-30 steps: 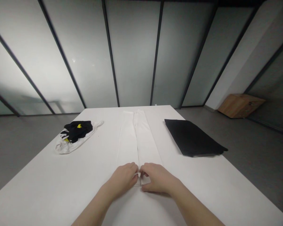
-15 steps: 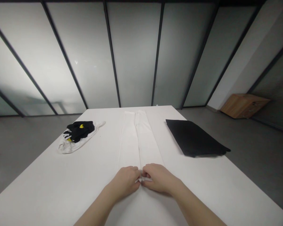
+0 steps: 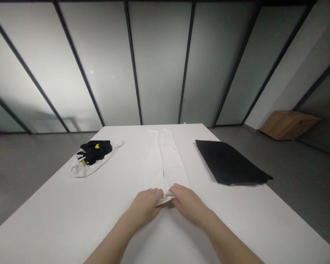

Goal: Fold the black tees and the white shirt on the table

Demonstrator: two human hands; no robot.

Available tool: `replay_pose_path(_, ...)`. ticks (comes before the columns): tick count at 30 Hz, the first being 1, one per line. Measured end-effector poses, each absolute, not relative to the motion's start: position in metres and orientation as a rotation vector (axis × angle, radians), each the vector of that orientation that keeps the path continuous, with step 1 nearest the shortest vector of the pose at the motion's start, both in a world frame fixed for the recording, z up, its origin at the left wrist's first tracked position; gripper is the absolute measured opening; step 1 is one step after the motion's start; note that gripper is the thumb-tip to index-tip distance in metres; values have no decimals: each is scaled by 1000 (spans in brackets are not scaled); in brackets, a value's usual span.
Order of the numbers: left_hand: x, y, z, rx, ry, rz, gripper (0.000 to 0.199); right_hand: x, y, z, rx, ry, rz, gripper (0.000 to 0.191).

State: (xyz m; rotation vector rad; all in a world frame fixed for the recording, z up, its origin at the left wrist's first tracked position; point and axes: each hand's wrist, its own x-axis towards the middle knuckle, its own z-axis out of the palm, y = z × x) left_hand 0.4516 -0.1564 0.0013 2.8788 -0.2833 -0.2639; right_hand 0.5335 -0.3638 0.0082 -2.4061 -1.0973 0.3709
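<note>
White trousers [image 3: 176, 161] lie lengthwise on the white table, both legs stretched toward the far edge with a narrow gap between them. My left hand [image 3: 146, 203] is closed on the left side of their near end, at what looks like the waistband. On the right side of the same end, my right hand [image 3: 191, 203] has its fingers wrapped round the fabric. Between the two hands a short strip of the edge shows, lifted slightly off the table. The fingertips beneath the cloth are hidden.
At the left of the table [image 3: 79, 216] a crumpled black garment [image 3: 97, 152] with yellow and white parts rests on white cloth [image 3: 84, 171]. A flat black sheet or folded fabric [image 3: 228, 161] lies on the right. Beyond stand frosted panels [image 3: 159, 66] and a wooden cabinet [image 3: 284, 124].
My hands have moved slightly apart and a little away from me, keeping hold of the trousers. The near edge between them is now spread wider and raised.
</note>
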Motion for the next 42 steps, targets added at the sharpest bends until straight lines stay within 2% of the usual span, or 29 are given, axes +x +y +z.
replay_pose_path(3,452,-149,5,2848,-348,-262,10,536,-368,11,-2298,-1087,444,26)
replay_pose_path(7,453,-140,10,2729,-337,-296,17,537,-372,11,-2329,-1088,493,8)
replay_pose_path(10,451,-136,13,2593,-310,-424,26,535,-375,10,-2348,-1153,594,4)
replay_pose_path(12,447,-135,15,2444,-319,-617,31,532,-377,10,-2291,-1172,835,5)
replay_pose_path(15,441,-137,18,2086,-352,-1002,31,525,-378,14,-1949,-1113,1441,20)
replay_pose_path(17,441,-139,18,1871,-334,-1079,33,523,-376,16,-1742,-1017,1613,26)
replay_pose_path(19,444,-139,17,1865,-278,-877,36,525,-373,15,-1778,-959,1377,23)
replay_pose_path(21,449,-137,12,2072,-195,-500,36,532,-369,9,-1948,-923,914,20)
replay_pose_path(24,457,-130,1,2510,-46,-24,26,548,-369,-9,-2231,-860,327,24)
replay_pose_path(27,462,-124,-11,2809,147,134,26,561,-373,-24,-2502,-713,61,29)
replay_pose_path(31,465,-121,-18,2911,381,88,29,566,-378,-27,-2688,-573,84,39)
replay_pose_path(36,464,-124,-16,2892,669,-55,36,559,-379,-18,-2802,-465,283,42)
replay_pose_path(42,461,-121,-12,2934,636,-233,38,562,-383,-19,-2772,-563,377,43)
